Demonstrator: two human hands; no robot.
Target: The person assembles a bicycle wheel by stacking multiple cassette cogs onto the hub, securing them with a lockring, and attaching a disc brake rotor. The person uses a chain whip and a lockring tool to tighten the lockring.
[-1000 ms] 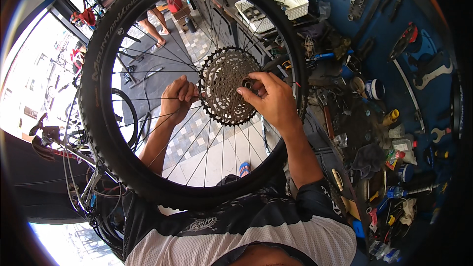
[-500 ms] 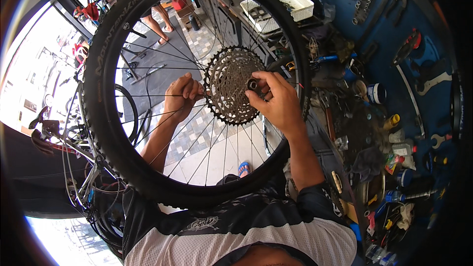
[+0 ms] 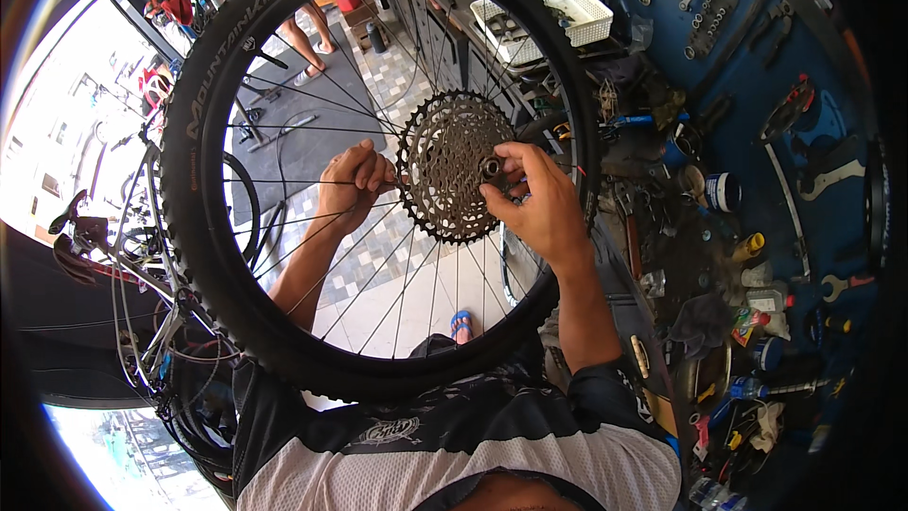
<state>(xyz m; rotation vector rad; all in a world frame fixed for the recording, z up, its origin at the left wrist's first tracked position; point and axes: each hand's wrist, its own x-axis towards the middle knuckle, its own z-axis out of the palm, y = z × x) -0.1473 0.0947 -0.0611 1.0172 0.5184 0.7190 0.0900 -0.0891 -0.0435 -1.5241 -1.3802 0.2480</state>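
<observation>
A bicycle wheel with a black knobbly tyre (image 3: 182, 189) stands upright in front of my body, its spokes between my arms. On its hub sits a large cassette (image 3: 445, 156) of dark metal sprockets. My right hand (image 3: 547, 201) pinches a small dark hub end cap (image 3: 490, 168) with a round hole, at the cassette's outer, small-sprocket side. Over on the opposite side of the hub, my left hand (image 3: 350, 182) is closed among the spokes, its fingertips close to the big sprocket. Whatever those fingers grip is hidden.
At the left stands a bicycle (image 3: 142, 308) with cables. A white plastic basket (image 3: 577, 11) holds parts at the far side. Tools hang on the blue wall (image 3: 747, 85), and a cluttered bench (image 3: 662, 255) runs along the right. Another person's legs (image 3: 307, 43) show beyond the wheel.
My right hand and the end cap have shifted slightly right and down, and the cap appears nearer the cassette. My left hand stays almost in place. The view has moved a little.
</observation>
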